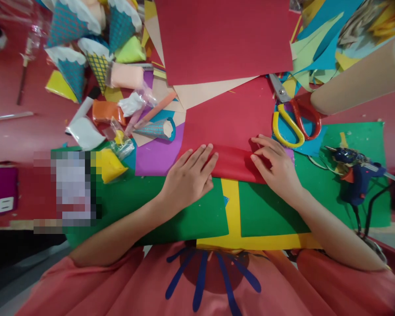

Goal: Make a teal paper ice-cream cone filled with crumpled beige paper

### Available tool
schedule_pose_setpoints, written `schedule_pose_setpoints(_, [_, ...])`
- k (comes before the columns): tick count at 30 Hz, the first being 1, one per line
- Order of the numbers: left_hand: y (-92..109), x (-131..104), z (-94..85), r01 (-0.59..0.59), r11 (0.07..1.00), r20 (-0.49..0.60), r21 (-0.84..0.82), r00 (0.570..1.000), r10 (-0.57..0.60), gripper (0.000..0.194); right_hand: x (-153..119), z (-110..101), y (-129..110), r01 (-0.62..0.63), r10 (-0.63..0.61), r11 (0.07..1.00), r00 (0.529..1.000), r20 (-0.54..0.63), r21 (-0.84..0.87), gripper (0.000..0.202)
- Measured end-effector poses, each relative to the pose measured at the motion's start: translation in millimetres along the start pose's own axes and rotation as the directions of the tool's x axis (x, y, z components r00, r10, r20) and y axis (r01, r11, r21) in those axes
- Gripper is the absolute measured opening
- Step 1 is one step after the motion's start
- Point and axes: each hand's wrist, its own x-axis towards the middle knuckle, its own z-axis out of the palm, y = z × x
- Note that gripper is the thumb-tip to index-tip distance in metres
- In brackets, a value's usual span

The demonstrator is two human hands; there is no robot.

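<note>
A red craft sheet [230,118] lies before me, its near edge bent over into a fold or roll. My left hand [189,177] rests flat on the left part of that fold, fingers stretched out. At the fold's right end is my right hand [276,169], its fingers curved and apart, the tips touching the red sheet. Whether they pinch the edge does not show clearly. Just beyond the right hand lie scissors [288,116] with one yellow and one red handle. A small blue patterned cone [156,129] sits left of the sheet.
Another red sheet [227,39] lies at the back. Patterned paper cones [70,26] and clay packets [127,75] crowd the left. On the right are a beige cardboard tube [358,79] and a blue glue gun [358,180]. Green sheets [191,219] lie beneath my forearms.
</note>
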Motion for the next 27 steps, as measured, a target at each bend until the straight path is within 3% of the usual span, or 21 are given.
schedule_pose_setpoints(6, [8,-4,10.0,-0.04,0.999,-0.026,0.0,0.999,0.04,0.052,0,3,5,0.027,-0.028,0.999,0.999,-0.043,-0.028,0.015])
schedule_pose_setpoints(9, [17,-6,15.0,-0.017,1.0,0.044,0.007,0.999,0.016,0.059,-1,3,8,0.033,-0.037,0.994,0.999,-0.039,-0.109,0.017])
schedule_pose_setpoints(12, [21,-6,16.0,0.007,1.0,0.089,-0.012,0.996,-0.006,0.065,-2,1,8,0.046,-0.04,0.975,0.999,0.029,-0.219,0.039])
schedule_pose_setpoints(16, [21,-8,16.1,0.018,0.997,0.059,-0.071,0.998,-0.014,0.069,-1,-1,8,0.063,-0.024,0.938,0.993,0.118,-0.34,0.053])
schedule_pose_setpoints(27, [21,-3,11.5,0.068,0.996,0.111,-0.052,0.992,-0.062,0.059,11,-3,12,0.147,-0.073,0.887,0.981,0.181,-0.437,0.055])
